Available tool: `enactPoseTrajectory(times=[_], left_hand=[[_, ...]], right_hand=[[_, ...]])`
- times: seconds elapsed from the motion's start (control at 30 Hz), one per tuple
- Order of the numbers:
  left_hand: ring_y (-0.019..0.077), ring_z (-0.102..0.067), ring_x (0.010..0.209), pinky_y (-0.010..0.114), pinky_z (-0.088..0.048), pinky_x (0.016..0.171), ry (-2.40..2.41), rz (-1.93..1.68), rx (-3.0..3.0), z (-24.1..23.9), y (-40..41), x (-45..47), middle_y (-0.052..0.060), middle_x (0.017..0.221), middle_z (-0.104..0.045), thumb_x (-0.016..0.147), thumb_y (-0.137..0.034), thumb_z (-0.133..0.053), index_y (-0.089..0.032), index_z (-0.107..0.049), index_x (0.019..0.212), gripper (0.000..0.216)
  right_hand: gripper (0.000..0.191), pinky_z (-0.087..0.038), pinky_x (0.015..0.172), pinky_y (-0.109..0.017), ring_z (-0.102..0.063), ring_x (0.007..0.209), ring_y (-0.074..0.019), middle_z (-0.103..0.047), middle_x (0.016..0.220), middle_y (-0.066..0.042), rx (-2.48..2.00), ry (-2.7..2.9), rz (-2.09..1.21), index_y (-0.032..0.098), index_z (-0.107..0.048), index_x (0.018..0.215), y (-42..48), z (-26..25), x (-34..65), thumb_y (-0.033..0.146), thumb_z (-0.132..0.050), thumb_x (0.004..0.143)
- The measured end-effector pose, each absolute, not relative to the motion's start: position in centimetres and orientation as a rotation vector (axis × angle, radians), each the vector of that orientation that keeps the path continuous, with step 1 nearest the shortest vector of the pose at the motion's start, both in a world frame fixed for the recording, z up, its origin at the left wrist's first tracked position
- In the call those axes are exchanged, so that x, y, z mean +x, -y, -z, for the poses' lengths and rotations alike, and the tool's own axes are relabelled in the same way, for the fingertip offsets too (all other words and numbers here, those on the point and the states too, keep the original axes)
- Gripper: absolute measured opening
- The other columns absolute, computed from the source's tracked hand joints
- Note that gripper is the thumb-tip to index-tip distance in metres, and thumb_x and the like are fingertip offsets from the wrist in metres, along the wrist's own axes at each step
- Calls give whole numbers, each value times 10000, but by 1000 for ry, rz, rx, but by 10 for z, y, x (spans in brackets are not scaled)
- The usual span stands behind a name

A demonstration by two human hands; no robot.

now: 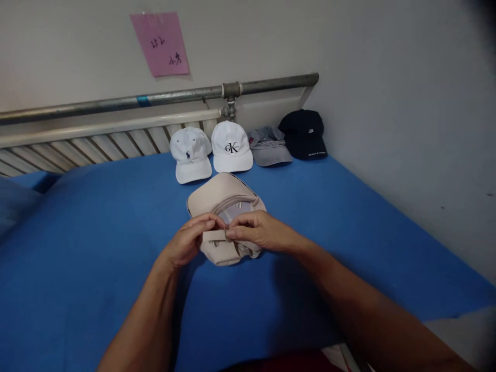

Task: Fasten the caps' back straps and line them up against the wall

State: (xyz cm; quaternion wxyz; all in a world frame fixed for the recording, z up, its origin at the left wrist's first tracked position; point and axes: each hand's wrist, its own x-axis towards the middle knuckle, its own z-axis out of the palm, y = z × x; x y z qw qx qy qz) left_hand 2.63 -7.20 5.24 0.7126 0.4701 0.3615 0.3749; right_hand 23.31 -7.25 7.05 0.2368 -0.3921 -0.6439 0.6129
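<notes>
A beige baseball cap (219, 199) lies upside down on the blue sheet (96, 248), its brim pointing away from me. My left hand (189, 240) and my right hand (259, 232) meet over its near edge. Both pinch the cap's back strap with fingers pressed together, the fingertips almost touching each other. The strap's buckle end shows just below my left fingers.
Several caps stand in a row at the far edge of the bed: a white cap with a small logo (191, 154), a white cap with black letters (231, 147), a grey cap (269, 146) and a black cap (304, 134). A metal rail (155, 98) and a pink note (160, 44) are behind; a wall runs along the right.
</notes>
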Motion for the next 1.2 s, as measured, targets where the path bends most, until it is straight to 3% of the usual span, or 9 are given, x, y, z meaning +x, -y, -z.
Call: enactPoseTrajectory(times=[0.1,0.2,0.33,0.53,0.7,0.9,1.2], left_hand=[[135,-585,670,209,-438,580,-715,-832,1081,-51,73,24,51,769,-656,725,-509,-717,-120,-680,874,418],[98,-568,647,184,-426,583,-741,-764,1111,-51,73,21,3,748,-627,649,-356,-823,-152,-628,849,346],[63,-522,614,162,-398,557,-849,-717,1185,-56,75,19,-35,704,-579,674,-232,-812,-155,-572,772,270],[66,-499,624,174,-384,558,-885,-698,1293,-59,78,15,-29,707,-584,713,-284,-786,-154,-569,776,261],[78,-484,662,199,-382,594,-904,-595,1441,-65,80,11,-19,731,-579,771,-332,-737,-149,-584,778,239],[110,-504,719,246,-402,656,-881,-446,1574,-75,83,8,-6,762,-578,829,-355,-674,-153,-578,758,235],[120,-533,749,250,-416,667,-912,-422,1612,-80,86,8,6,808,-604,813,-298,-668,-157,-535,716,217]], right_hand=[[368,-288,474,-204,-406,532,-71,-497,612,39,-1087,1780,-1680,157,-643,756,72,-72,233,522,-641,797],[353,-298,491,-203,-409,550,-71,-498,617,37,-1102,1795,-1638,154,-637,731,72,-73,233,501,-649,793],[315,-309,491,-206,-412,546,-74,-494,601,40,-1155,1812,-1638,154,-644,738,74,-75,232,464,-654,793],[267,-365,496,-192,-507,578,-81,-599,679,30,-1142,1807,-1754,169,-659,888,76,-78,231,370,-729,726],[158,-378,498,-177,-505,556,-63,-594,648,38,-1118,1774,-1811,157,-633,786,78,-80,229,282,-714,733],[269,-357,448,-167,-472,518,-58,-576,654,38,-1143,1837,-1849,160,-623,827,79,-74,231,381,-733,719],[225,-354,477,-180,-474,546,-70,-562,640,35,-1106,1909,-1731,156,-615,826,78,-70,228,362,-682,763]])
